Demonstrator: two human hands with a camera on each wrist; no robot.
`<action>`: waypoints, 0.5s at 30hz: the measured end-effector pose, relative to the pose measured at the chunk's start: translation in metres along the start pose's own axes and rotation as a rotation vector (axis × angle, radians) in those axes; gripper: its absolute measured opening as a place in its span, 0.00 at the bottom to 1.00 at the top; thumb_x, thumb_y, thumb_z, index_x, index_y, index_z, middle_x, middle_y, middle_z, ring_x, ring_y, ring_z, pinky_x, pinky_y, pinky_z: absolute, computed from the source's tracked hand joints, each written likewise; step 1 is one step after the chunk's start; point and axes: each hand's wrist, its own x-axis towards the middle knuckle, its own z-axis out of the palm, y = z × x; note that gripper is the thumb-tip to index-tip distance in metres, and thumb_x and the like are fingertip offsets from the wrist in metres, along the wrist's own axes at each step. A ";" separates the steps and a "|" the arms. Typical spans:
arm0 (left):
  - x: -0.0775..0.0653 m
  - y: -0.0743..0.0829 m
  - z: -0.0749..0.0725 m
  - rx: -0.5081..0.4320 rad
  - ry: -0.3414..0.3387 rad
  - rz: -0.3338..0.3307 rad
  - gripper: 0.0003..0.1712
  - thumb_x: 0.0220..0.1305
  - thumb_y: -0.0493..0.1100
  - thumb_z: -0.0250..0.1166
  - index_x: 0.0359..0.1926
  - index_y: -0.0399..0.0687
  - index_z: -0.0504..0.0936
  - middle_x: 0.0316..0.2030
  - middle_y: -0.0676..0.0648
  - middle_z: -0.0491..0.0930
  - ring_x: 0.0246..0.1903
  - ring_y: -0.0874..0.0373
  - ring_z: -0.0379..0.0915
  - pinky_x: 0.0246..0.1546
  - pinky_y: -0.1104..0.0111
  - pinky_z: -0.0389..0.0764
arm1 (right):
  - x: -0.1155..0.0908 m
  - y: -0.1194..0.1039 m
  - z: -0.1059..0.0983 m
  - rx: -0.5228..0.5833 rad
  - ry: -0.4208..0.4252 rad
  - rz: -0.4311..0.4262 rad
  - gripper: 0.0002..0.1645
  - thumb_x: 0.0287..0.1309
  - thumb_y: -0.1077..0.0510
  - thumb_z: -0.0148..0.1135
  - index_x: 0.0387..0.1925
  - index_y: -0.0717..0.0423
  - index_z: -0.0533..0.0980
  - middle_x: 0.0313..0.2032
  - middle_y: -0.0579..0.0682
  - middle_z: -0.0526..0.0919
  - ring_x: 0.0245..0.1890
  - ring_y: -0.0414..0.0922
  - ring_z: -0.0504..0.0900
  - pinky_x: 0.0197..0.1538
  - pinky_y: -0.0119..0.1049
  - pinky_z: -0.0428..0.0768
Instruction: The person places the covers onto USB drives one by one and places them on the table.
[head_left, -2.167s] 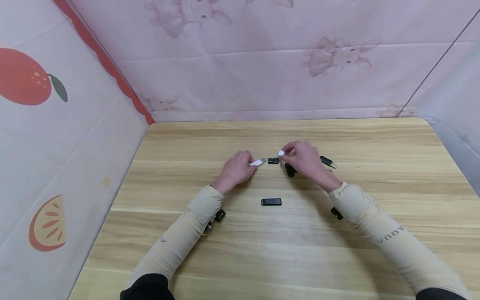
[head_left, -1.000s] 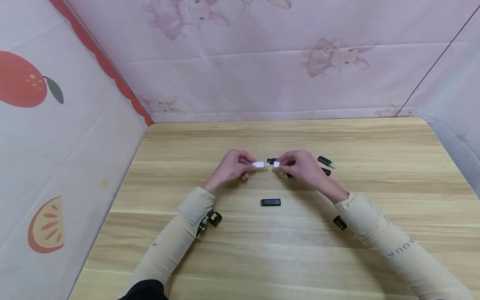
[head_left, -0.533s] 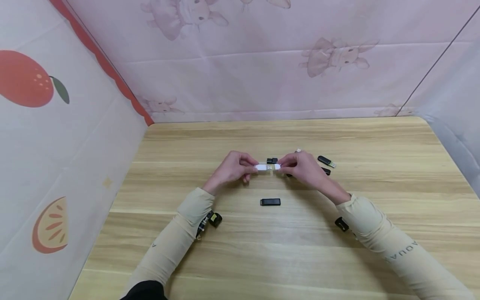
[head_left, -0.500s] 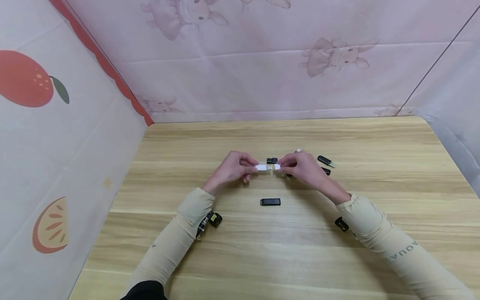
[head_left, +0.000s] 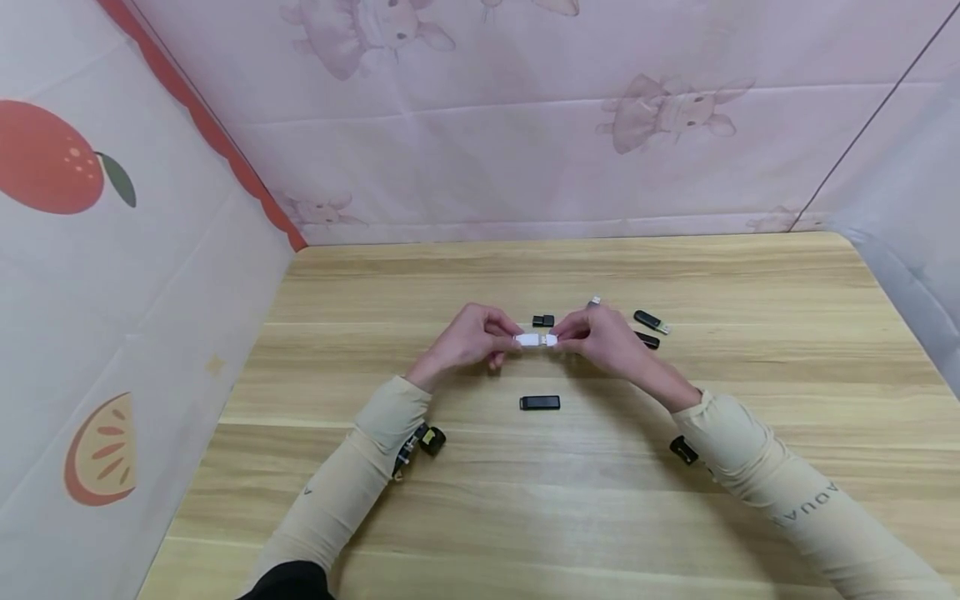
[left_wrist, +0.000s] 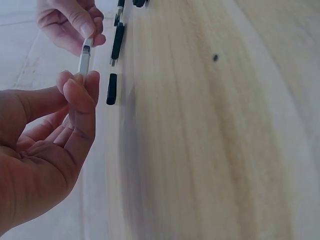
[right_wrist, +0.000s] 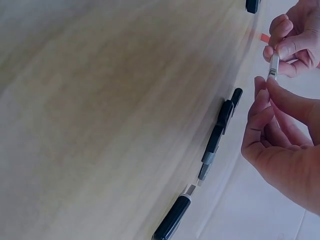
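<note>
In the head view my left hand (head_left: 472,337) pinches a white USB flash drive (head_left: 528,340) between thumb and fingertips, its metal plug pointing right. Facing it, my right hand (head_left: 603,342) pinches a small white cap (head_left: 552,340). The cap sits at the end of the plug, in line with the drive, and a short bit of metal shows between the two. Both wrist views have the hands held above the table, fingertips close together. My right fingers hide much of the cap in the right wrist view.
A black USB stick (head_left: 540,403) lies nearer the body. Beyond the held drive are small black caps (head_left: 543,321). Right of my right hand lie a black stick with a bare plug (head_left: 651,322) and another dark stick (head_left: 647,340). A metal plug (head_left: 595,301) pokes out behind that hand.
The hands came together and moved slightly toward the body. The cap, at first held up and apart, has lined up with the plug, and the gap has narrowed.
</note>
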 end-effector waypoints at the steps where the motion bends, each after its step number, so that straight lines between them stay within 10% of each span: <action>1: -0.001 0.000 0.000 -0.002 -0.002 -0.002 0.11 0.66 0.30 0.71 0.49 0.36 0.86 0.39 0.30 0.88 0.18 0.59 0.77 0.23 0.67 0.83 | 0.000 -0.001 0.000 -0.001 -0.001 0.000 0.12 0.62 0.65 0.74 0.47 0.61 0.88 0.42 0.58 0.93 0.41 0.49 0.90 0.42 0.33 0.85; 15: -0.009 0.002 0.003 0.013 -0.035 0.024 0.10 0.66 0.30 0.70 0.49 0.34 0.86 0.37 0.28 0.88 0.17 0.60 0.76 0.21 0.70 0.80 | -0.007 -0.002 0.004 0.027 -0.027 -0.001 0.12 0.61 0.65 0.74 0.47 0.58 0.88 0.42 0.56 0.93 0.41 0.48 0.89 0.44 0.35 0.83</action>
